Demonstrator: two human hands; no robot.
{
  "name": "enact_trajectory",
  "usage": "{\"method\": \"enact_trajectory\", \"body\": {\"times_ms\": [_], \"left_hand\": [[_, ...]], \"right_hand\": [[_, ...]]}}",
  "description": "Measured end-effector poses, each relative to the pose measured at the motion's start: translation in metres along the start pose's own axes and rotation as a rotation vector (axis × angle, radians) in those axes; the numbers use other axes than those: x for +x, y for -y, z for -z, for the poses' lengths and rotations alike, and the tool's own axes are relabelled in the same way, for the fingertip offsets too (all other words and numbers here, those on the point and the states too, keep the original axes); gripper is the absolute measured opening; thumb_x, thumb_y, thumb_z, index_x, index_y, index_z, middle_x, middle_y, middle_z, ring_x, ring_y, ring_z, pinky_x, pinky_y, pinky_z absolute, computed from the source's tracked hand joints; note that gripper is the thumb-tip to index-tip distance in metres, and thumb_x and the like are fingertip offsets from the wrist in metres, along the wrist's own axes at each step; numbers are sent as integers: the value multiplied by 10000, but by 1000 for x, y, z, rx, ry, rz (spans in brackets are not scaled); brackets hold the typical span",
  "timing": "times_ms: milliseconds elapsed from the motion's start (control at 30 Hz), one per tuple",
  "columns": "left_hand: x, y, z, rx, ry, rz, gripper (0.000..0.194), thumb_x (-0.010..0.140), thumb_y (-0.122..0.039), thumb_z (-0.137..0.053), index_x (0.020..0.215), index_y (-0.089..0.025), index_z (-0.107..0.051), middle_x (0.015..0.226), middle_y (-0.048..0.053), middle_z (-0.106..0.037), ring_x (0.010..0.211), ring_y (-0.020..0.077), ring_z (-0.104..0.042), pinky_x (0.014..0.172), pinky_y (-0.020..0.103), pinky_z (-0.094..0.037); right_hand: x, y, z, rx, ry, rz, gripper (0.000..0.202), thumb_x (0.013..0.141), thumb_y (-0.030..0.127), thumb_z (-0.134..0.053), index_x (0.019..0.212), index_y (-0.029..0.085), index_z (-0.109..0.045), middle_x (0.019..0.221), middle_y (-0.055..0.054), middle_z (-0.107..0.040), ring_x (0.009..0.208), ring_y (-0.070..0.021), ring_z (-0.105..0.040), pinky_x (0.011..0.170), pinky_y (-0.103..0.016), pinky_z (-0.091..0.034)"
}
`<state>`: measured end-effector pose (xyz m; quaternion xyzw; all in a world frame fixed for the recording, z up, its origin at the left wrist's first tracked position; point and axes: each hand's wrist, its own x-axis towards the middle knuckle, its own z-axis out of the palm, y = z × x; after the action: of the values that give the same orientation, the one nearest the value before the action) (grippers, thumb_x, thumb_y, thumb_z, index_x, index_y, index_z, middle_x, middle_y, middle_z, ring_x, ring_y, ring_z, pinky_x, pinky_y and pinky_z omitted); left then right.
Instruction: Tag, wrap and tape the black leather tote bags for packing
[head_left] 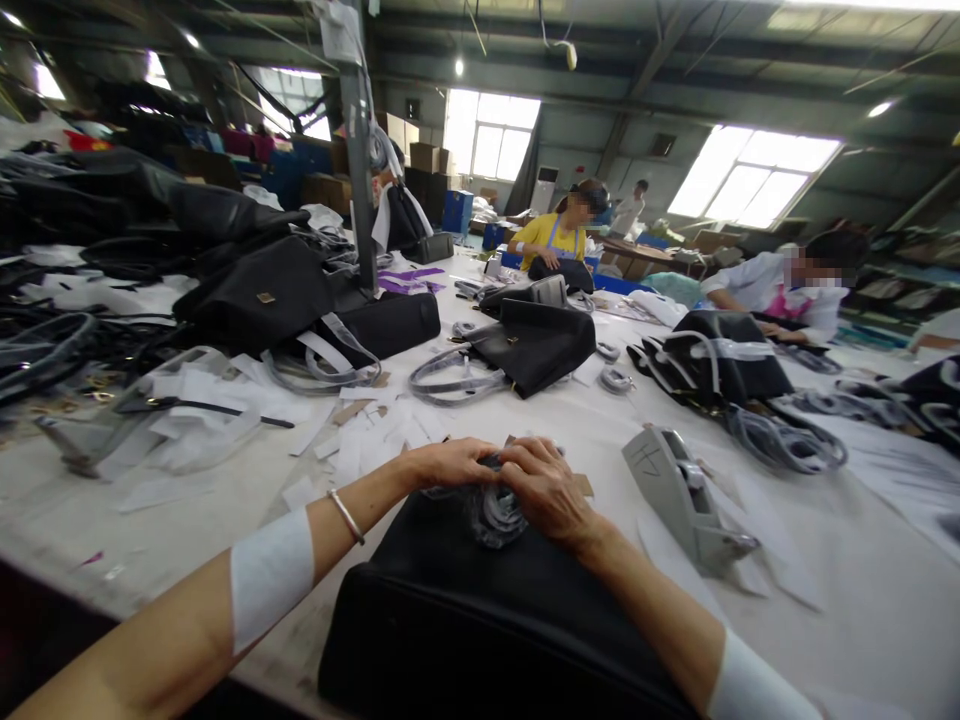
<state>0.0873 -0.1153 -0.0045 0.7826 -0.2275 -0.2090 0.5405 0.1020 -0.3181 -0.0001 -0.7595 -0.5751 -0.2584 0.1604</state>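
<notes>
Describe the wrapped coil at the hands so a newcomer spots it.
On the white table, find the black bag nearest the camera. Near its far edge is a plastic-wrapped coil. The left hand and right hand hold it, unlike the coils lying beyond.

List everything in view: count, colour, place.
Broad table: one, white, foreground
Smooth bag: one, black, front centre
Plastic-wrapped coil: one, grey, over bag
Other bags: many, black, across table
Boxy tape dispenser: at least one, grey, right
Paper scraps: many, white, left and centre
Metal post: one, grey, left
Strips: several, purple, near post
Cardboard boxes: several, brown, background
Framed windows: several, bright white, back
Other people: at least three, yellow or white tops, background
Bracelet: one, silver, left wrist
Wide bands: two, white, forearms
Left hand: one, on coil
Right hand: one, on coil
</notes>
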Motion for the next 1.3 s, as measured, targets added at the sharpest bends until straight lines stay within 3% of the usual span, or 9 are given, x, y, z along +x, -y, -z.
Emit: {"method": "enact_trajectory", "body": {"times_ms": [233, 333, 500, 633, 733, 867, 1033, 1133, 1300], "left_hand": [[3, -2, 5, -250, 43, 17, 353, 734, -282, -663, 1062, -153, -673, 1036, 14, -672, 954, 174, -574, 894, 263, -416], [2, -6, 8, -194, 61, 37, 328, 717, -264, -666, 1026, -155, -685, 993, 3, -671, 938, 172, -567, 859, 248, -420], [2, -6, 4, -163, 70, 62, 268, 729, -237, -611, 966, -145, -694, 907, -4, -665, 876, 165, -564, 801, 238, -421], [4, -7, 0, -96, -9, 39, 275, 732, -236, -625, 986, -154, -695, 931, -4, -670, 879, 163, -561, 805, 236, -414], [6, -14, -5, -87, -95, 41, 294, 705, -182, -612, 984, -148, -700, 865, -10, -665, 806, 148, -549, 744, 231, -401], [3, -25, -11, -421, -137, 92, 309, 656, -214, -680, 949, -118, -699, 791, 3, -646, 704, 121, -533, 691, 227, -398], [-1, -25, -14, -716, -128, 168, 435, 667, -480, -777, 851, -99, -675, 799, 50, -653, 711, 135, -559, 677, 243, -420], [2, -19, -15, -638, -157, 159, 501, 622, -554, -790, 766, -100, -634, 701, 20, -597, 620, 104, -494, 606, 226, -368], [4, -13, -13, -257, -184, 97, 529, 692, -646, -664, 642, -144, -504, 583, -49, -396, 549, 73, -298, 527, 225, -236]], "right_hand": [[-1, -5, 0, 117, 0, -11, 210, 931, 24, -434, 945, 196, -555, 1161, -99, -622, 1152, -243, -532, 1021, -451, -450], [0, -6, -1, 119, 20, -15, 212, 940, 30, -412, 926, 201, -538, 1104, -90, -623, 1103, -236, -549, 1053, -472, -421], [-1, -4, 1, 86, 59, -39, 188, 941, 60, -448, 844, 199, -528, 873, -59, -587, 823, -215, -524, 820, -375, -511], [1, -4, 3, 71, 46, -71, 173, 914, 36, -489, 859, 193, -539, 992, -85, -596, 896, -233, -510, 774, -353, -496], [3, -5, 6, 58, 28, -91, 174, 933, 54, -475, 857, 197, -540, 953, -77, -602, 891, -234, -508, 781, -359, -492], [-1, -4, 11, 15, -13, -85, 195, 959, 78, -464, 833, 196, -553, 928, -69, -617, 873, -228, -514, 799, -371, -471], [-8, 2, 16, 15, -74, -31, 204, 975, 91, -447, 859, 192, -582, 988, -75, -643, 896, -230, -526, 802, -382, -454], [-7, 4, 16, 35, -66, -62, 222, 976, 105, -432, 834, 199, -575, 930, -68, -645, 851, -221, -521, 772, -365, -459], [-4, 1, 8, 291, -18, -322, 141, 921, 139, -501, 806, 213, -538, 823, -43, -592, 787, -199, -525, 700, -311, -447]]}}
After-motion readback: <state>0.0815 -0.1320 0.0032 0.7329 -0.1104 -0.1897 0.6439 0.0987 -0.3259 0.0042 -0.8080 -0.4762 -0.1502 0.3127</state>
